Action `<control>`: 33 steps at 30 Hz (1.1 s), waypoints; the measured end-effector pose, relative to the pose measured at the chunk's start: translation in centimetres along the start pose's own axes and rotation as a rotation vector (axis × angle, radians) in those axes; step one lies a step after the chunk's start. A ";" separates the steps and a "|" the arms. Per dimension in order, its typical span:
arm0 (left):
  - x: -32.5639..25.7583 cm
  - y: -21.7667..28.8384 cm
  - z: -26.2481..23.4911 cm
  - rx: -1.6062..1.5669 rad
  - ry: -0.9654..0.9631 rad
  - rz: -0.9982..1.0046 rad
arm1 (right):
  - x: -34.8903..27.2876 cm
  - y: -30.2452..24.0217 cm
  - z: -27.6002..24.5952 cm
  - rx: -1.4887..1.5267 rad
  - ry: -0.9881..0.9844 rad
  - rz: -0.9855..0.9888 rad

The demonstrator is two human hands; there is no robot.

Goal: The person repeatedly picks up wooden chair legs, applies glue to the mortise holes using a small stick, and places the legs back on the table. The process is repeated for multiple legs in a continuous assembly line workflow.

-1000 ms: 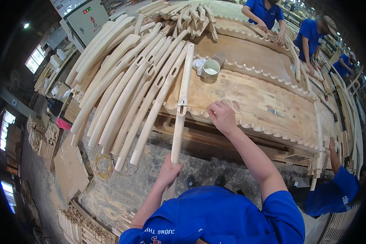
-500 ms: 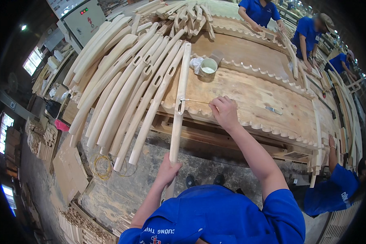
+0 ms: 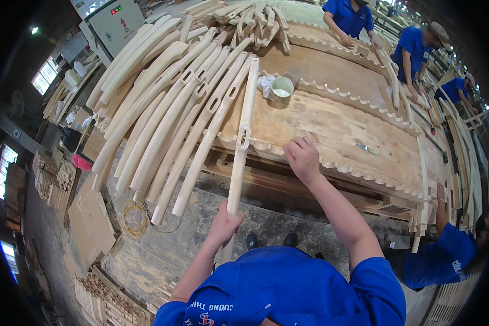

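Observation:
My left hand (image 3: 224, 224) grips the near end of a long pale wooden piece (image 3: 243, 127) with a slot near its middle. The piece lies over the scalloped front edge of the wooden workbench (image 3: 358, 138), its far end pointing away from me. My right hand (image 3: 303, 157) rests on the bench's edge just right of the piece, fingers curled on the wood, and I cannot see anything in it. A row of several similar curved wooden pieces (image 3: 168, 114) lies fanned out to the left of the held one.
A white cup (image 3: 281, 88) and a crumpled rag stand on the bench behind the piece. A small metal tool (image 3: 367, 147) lies at the right. Other people in blue shirts (image 3: 352, 16) work at the far end and the right (image 3: 445, 255). Yellow cord (image 3: 133, 217) lies on the floor.
My right hand has slid slightly along the bench's edge. The held piece has shifted a little; my left hand keeps its grip on the near end.

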State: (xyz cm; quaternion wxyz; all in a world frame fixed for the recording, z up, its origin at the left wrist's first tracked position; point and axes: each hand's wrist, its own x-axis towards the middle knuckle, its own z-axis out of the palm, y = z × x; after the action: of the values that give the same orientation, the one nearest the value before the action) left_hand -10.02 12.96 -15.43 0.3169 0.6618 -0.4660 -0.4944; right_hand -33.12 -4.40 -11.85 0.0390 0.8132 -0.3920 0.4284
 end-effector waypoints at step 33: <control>-1.0 0.3 -1.3 -0.010 -0.052 0.028 | 16.5 -12.3 -1.1 -0.651 -0.887 -0.857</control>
State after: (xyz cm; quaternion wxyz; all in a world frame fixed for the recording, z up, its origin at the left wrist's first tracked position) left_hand -8.99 13.70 -14.44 0.3148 0.6405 -0.4808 -0.5093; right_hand -20.19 -5.48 4.18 0.2824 0.9414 -0.1240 -0.1366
